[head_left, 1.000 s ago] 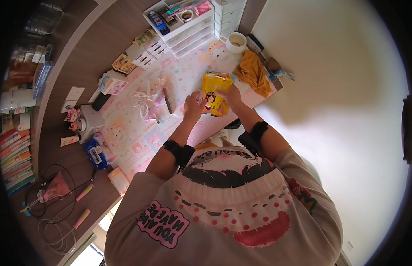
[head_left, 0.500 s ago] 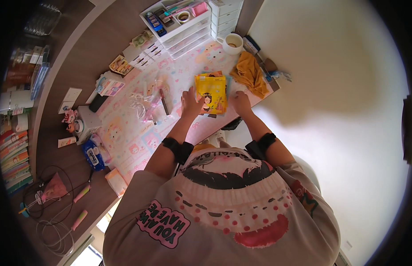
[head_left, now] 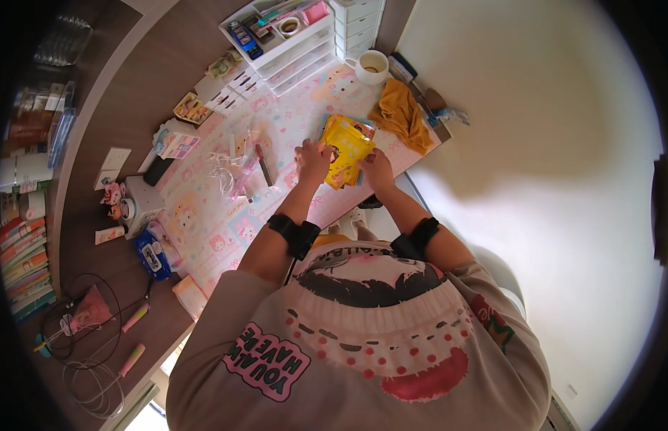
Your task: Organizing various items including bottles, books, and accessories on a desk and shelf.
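Note:
A yellow flat packet (head_left: 348,149) with a printed figure lies uppermost on a small pile of pouches near the desk's front edge. Orange and light-blue edges of other packets show from under it at the far side. At its left edge, my left hand (head_left: 314,164) pinches it, the fingers bent and the thumb side against the packet. My right hand (head_left: 378,172) grips the right edge with curled fingers. Both fingertips are partly hidden. The packet sits slightly turned over the pile.
A mustard cloth (head_left: 402,118) and a white mug (head_left: 371,67) are beyond my right hand. Clear plastic wrapping (head_left: 237,169) and a dark red pen-like stick (head_left: 263,164) lie left. White drawer units (head_left: 294,65) stand behind; a blue wipes pack (head_left: 153,253) is far left.
My right hand has come in from beside the pile and taken the packet's right edge. The top yellow packet has turned clockwise, and the ones under it are fanned out more.

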{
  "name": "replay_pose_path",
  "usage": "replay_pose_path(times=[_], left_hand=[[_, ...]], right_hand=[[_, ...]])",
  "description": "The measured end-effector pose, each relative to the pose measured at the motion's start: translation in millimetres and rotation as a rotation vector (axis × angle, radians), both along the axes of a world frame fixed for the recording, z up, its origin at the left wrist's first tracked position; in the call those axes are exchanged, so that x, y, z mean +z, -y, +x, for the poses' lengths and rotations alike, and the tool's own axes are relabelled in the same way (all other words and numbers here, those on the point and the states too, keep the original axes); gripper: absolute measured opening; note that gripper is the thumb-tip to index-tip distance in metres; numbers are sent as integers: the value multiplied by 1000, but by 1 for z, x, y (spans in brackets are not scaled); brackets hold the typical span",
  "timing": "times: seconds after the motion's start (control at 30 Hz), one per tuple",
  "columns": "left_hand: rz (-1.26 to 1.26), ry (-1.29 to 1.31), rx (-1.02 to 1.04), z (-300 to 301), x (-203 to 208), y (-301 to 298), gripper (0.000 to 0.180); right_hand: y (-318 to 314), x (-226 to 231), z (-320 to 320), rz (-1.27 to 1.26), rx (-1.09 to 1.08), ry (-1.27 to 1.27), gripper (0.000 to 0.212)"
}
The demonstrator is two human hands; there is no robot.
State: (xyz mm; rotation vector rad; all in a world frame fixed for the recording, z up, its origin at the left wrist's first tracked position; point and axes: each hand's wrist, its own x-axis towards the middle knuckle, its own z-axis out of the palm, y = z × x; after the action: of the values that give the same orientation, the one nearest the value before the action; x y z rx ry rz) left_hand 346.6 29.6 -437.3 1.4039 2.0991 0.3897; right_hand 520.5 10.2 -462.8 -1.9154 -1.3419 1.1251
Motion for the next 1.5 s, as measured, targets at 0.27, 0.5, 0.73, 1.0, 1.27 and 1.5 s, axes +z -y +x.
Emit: replay_pose_path(times=[0.27, 0.5, 0.73, 1.0, 1.27, 1.5], left_hand=[[-17, 167, 79, -9, -23, 3, 73], [190, 297, -25, -23, -46, 13, 49], [133, 239, -79, -12, -37, 36, 55], [-240, 979, 207, -42, 59, 53, 66], [164, 983, 170, -25, 73, 73, 64], [171, 1159, 147, -52, 178, 67, 63]], right_hand=[[-15, 0, 6, -221, -63, -187, 54], [-14, -1, -10, -101, 2, -98, 64], [-5, -26, 4, -26, -89, -312, 81], [2, 70, 1, -156, 135, -834, 57], [-8, 121, -13, -19, 348, -893, 60], [-22, 195, -33, 78, 508, -978, 72]])
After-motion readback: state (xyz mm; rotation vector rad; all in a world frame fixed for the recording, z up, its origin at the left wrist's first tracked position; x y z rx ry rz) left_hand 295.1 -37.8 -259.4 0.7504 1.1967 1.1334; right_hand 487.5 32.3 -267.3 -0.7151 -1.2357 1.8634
